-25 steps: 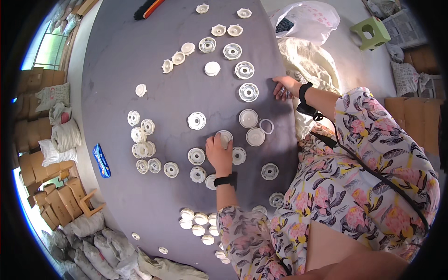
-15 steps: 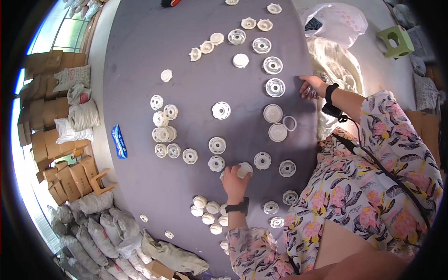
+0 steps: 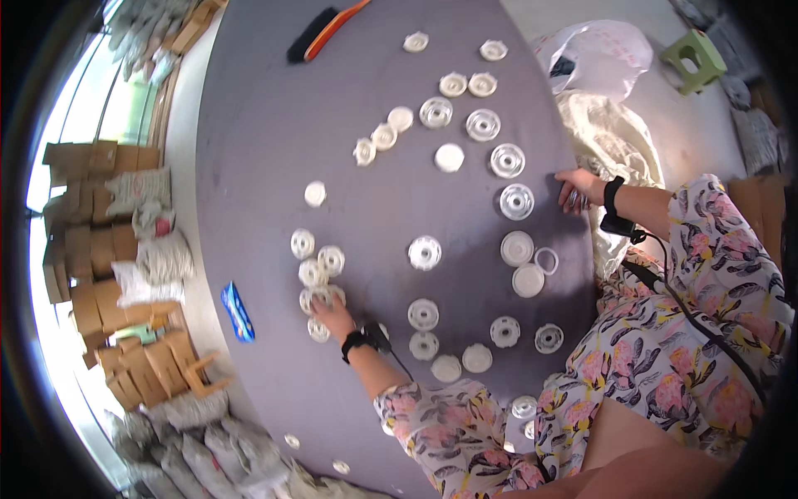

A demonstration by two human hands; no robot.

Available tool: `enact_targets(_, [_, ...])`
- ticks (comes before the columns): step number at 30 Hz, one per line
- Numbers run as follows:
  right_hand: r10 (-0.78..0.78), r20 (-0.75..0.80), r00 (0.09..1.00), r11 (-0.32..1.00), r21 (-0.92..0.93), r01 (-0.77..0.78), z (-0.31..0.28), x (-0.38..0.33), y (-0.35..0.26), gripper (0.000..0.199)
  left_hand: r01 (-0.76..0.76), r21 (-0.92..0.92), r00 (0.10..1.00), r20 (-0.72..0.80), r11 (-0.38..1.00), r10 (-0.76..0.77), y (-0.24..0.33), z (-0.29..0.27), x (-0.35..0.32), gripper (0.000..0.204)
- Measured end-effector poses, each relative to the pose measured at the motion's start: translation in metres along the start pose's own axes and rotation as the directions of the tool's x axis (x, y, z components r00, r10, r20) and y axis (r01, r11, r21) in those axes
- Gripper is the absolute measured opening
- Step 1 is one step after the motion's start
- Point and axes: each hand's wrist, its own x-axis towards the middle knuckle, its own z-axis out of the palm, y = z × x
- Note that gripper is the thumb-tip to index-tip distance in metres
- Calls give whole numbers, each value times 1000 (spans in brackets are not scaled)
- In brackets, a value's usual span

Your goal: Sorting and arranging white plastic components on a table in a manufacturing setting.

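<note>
My left hand (image 3: 334,318) reaches over the left cluster of round white plastic parts. Its fingers curl around a white round plastic part (image 3: 322,298), hiding some neighbours. Just above it are two more ribbed round parts (image 3: 330,260). At the table's right edge my right hand (image 3: 579,190) has its fingers bent around small shiny pieces whose kind I cannot make out. Nearest to that hand is a clear-centred round part (image 3: 516,201). Two pale discs (image 3: 477,358) lie side by side at lower middle, below several ringed parts (image 3: 423,314).
More round parts run along the grey table (image 3: 249,166). A red-handled black brush (image 3: 320,33) lies at the far end, a blue packet (image 3: 238,313) near the left edge. A white woven sack (image 3: 611,125) hangs at right, with a green stool (image 3: 694,62) beyond. Boxes and sacks line the left floor.
My left hand has let go of a pale disc at lower middle and moved left to the cluster. My right hand stays by the right edge. The view has shifted, showing more of the brush.
</note>
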Motion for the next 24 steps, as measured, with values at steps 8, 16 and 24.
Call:
enact_targets(8, [12, -31, 999, 999, 51, -10, -8, -29, -14, 55, -297, 246, 948, 187, 923, 256, 116, 29, -63, 38])
enact_targets(16, [-33, -57, 998, 995, 93, 39, -8, 6, 0, 55, -608, -286, 732, 160, 741, 662, 234, 109, -61, 38])
enact_targets(24, [36, 14, 999, 992, 122, -38, -3, -15, -5, 55, -646, -89, 696, 339, 758, 633, 322, 163, -34, 42])
